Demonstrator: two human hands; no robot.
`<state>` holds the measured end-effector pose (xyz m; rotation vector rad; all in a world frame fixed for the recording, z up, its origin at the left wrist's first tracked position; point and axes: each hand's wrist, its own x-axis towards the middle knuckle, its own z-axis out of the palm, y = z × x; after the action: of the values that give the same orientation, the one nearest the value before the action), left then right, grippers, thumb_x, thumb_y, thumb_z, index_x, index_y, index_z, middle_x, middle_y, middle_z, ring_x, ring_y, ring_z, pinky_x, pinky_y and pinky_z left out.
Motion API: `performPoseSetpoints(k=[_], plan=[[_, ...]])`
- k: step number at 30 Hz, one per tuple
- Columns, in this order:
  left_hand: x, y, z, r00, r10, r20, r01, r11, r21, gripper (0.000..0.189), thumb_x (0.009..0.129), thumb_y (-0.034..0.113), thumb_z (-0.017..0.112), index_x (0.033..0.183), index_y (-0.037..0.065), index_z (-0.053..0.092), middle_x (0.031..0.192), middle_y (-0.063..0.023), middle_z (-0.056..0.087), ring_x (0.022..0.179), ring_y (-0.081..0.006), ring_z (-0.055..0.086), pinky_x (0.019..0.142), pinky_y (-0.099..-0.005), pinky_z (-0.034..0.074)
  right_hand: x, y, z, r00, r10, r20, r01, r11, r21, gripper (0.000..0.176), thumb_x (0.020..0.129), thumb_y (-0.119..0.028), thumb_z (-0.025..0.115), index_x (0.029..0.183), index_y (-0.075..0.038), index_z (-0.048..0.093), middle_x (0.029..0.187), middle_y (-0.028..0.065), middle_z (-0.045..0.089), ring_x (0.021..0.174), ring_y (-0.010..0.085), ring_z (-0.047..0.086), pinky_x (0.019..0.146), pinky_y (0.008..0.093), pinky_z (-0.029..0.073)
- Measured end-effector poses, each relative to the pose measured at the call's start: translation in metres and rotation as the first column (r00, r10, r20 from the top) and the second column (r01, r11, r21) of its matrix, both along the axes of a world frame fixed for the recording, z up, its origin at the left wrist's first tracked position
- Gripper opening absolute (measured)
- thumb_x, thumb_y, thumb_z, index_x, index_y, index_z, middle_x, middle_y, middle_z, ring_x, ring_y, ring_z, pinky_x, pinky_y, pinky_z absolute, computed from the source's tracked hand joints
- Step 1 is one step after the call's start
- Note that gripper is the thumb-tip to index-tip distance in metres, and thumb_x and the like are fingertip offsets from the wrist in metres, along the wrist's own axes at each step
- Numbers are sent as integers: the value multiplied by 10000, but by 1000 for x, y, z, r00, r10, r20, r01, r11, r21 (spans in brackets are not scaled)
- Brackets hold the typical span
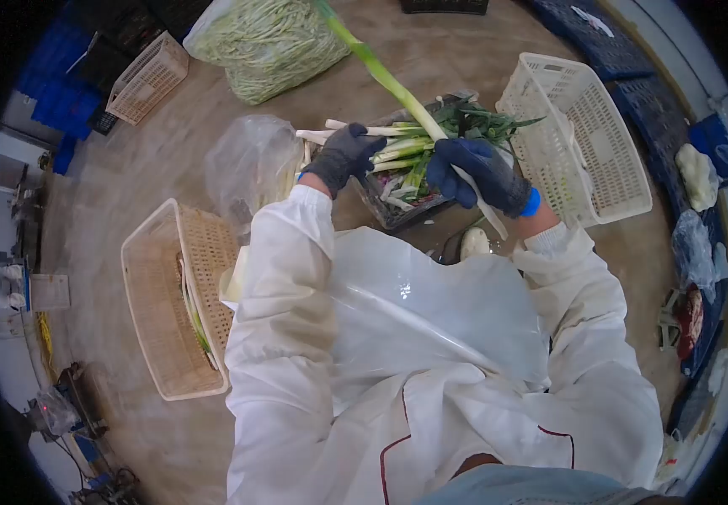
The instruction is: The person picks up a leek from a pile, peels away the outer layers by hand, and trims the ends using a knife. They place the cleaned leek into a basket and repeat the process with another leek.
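Observation:
A long leek [387,77] runs diagonally up from my right hand [483,175], whose dark gloved fingers are wrapped round its pale lower stalk. My left hand [343,157], in a dark glove, is at the left side of a dark crate [399,219], close to the white ends of other leeks [402,145]. Its fingers are curled, and I cannot make out what is between them. The crate holds several leeks with white stalks and dark green leaves, beneath and between my hands.
A cream basket [143,252] with a few leeks stands left, a white basket [612,143] right. Clear plastic bags [250,160] lie by my left hand. A bag of green vegetables [284,50] and another basket [152,77] are farther off. Blue pallets [650,101] line the right.

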<state>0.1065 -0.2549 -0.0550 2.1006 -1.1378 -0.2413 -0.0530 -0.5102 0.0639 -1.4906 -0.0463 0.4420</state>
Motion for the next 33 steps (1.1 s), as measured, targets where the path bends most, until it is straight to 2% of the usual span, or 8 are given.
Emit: performPoseSetpoints(k=[4, 7, 8, 17, 20, 25, 29, 33], plan=[[-64, -31, 115, 679, -24, -734, -387, 837, -386, 370, 971, 195, 478, 1262, -32, 503, 847, -57, 621, 684, -126, 612, 646, -267, 514, 1, 2, 2, 998, -18, -59, 17, 1000, -14, 436, 989, -373, 437, 810, -34, 644, 614, 26, 586, 438, 80, 500, 409, 200, 394], [-73, -36, 132, 632, -358, -687, -304, 701, -645, 407, 989, 215, 435, 1251, -90, 501, 716, -22, 551, 616, -94, 533, 601, -242, 462, 2, 4, 1, 990, 90, -106, -88, 996, 23, 420, 990, -386, 440, 871, -38, 643, 670, 21, 590, 494, 82, 525, 454, 195, 421], [-70, -37, 128, 792, -221, -570, -239, 746, -621, 429, 987, 226, 435, 1207, -132, 523, 628, 3, 469, 552, -94, 476, 555, -235, 419, 3, 6, -3, 996, 77, -45, -76, 997, 26, 387, 983, -375, 465, 898, -39, 637, 692, 16, 588, 520, 78, 530, 476, 195, 429], [-77, -40, 117, 905, 114, -410, -334, 787, -519, 288, 951, 108, 425, 1068, -33, 647, 621, -8, 571, 536, -83, 548, 553, -234, 465, 14, 15, -29, 931, -167, 325, 230, 959, -167, 258, 914, -253, 636, 989, -12, 584, 781, 32, 621, 634, 78, 589, 553, 238, 487], [-76, -38, 120, 960, 258, 112, -192, 892, -409, 250, 901, 60, 472, 1056, -6, 657, 632, -12, 585, 537, -94, 559, 576, -246, 482, 12, 11, -24, 980, -94, 174, 102, 994, -36, 305, 922, -284, 618, 1033, -2, 586, 773, 42, 617, 631, 90, 590, 537, 237, 492], [-76, -42, 113, 971, 225, -83, -233, 803, -549, 204, 876, 64, 503, 996, 11, 660, 659, -26, 613, 544, -106, 577, 583, -246, 489, 3, 16, -3, 940, 102, -325, 59, 891, 451, 371, 967, -352, 501, 1026, 0, 602, 701, 35, 593, 523, 128, 567, 462, 251, 463], [-75, -35, 116, 941, 334, 58, -283, 867, -411, 198, 919, 104, 502, 1002, 18, 660, 676, -34, 605, 588, -108, 606, 566, -241, 477, 8, 19, -13, 998, -56, 19, 53, 992, 118, 288, 935, -268, 588, 1036, 2, 595, 734, 31, 600, 549, 107, 572, 468, 242, 460], [-73, -34, 109, 904, 263, -337, -406, 773, -487, 183, 898, 89, 504, 969, 34, 663, 750, -58, 627, 582, -114, 613, 564, -234, 485, 4, 19, -17, 997, -34, 72, 24, 989, 144, 264, 935, -250, 590, 1014, 2, 591, 767, 32, 603, 600, 72, 578, 487, 210, 454]])
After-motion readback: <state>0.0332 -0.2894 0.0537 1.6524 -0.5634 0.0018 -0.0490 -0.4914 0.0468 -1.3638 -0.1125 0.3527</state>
